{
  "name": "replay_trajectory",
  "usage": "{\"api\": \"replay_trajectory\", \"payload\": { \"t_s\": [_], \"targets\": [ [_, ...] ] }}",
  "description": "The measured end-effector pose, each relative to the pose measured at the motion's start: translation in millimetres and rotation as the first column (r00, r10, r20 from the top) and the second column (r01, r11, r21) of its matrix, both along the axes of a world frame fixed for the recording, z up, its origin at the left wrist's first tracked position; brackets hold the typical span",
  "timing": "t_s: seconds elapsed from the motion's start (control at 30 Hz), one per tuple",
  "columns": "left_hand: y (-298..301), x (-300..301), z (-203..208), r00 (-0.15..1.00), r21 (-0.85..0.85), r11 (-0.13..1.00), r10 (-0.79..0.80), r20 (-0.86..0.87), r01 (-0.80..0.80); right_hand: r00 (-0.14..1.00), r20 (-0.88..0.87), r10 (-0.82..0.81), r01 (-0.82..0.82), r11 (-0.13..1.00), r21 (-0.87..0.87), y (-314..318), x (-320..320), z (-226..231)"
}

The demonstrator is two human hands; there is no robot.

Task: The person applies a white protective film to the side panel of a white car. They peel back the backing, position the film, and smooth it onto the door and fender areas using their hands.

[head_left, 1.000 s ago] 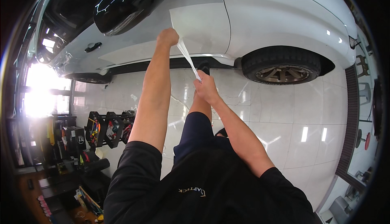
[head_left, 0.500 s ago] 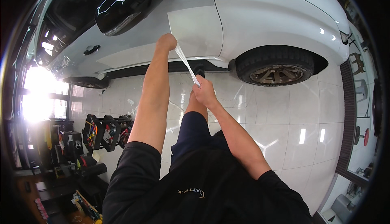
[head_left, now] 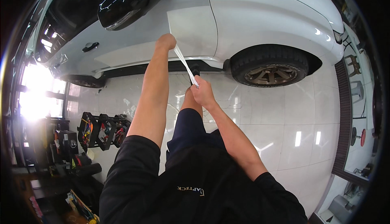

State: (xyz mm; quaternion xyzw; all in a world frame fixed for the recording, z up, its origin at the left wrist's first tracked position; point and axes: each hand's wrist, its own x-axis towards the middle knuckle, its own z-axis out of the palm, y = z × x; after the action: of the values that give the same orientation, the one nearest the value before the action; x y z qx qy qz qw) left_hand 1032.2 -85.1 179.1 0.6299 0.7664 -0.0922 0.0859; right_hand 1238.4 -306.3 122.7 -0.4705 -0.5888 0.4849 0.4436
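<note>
A strip of thin white film point(head_left: 184, 60) is pulled taut and bunched between my two hands. My left hand point(head_left: 166, 42) is closed around its upper end, close to the grey-silver car door point(head_left: 140, 39). Lower and nearer to me, my right hand point(head_left: 204, 93) grips the other end in front of my knee. On the door, a paler off-white area point(head_left: 194, 27) with a straight left edge lies just above and right of my left hand. Whether the film still clings to the door behind my left hand cannot be made out.
Above my left hand juts a black side mirror point(head_left: 122, 6). A front wheel point(head_left: 270, 71) stands to the right under the pale fender. At left is a black tool rack point(head_left: 99, 130) on the glossy tiled floor point(head_left: 264, 110). Stools point(head_left: 357, 92) stand at far right.
The view has shifted slightly, so the car sits a little further left. Both hands keep their hold on the film, and its stretch looks nearly the same.
</note>
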Motion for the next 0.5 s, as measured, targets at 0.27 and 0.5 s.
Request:
{"api": "replay_trajectory", "payload": {
  "t_s": [0.27,0.5],
  "targets": [
    [-4.0,-2.5,-7.7,0.998,-0.018,0.999,-0.042,-0.045,0.042,1.0,0.005,-0.001,0.001,1.0,-0.015,-15.5,6.1,4.2],
    [-17.2,11.7,1.2,0.999,0.003,1.0,-0.03,-0.028,0.03,0.999,0.026,-0.027,0.025,0.998,0.058,-23.2,13.1,1.2]
  ]
}}
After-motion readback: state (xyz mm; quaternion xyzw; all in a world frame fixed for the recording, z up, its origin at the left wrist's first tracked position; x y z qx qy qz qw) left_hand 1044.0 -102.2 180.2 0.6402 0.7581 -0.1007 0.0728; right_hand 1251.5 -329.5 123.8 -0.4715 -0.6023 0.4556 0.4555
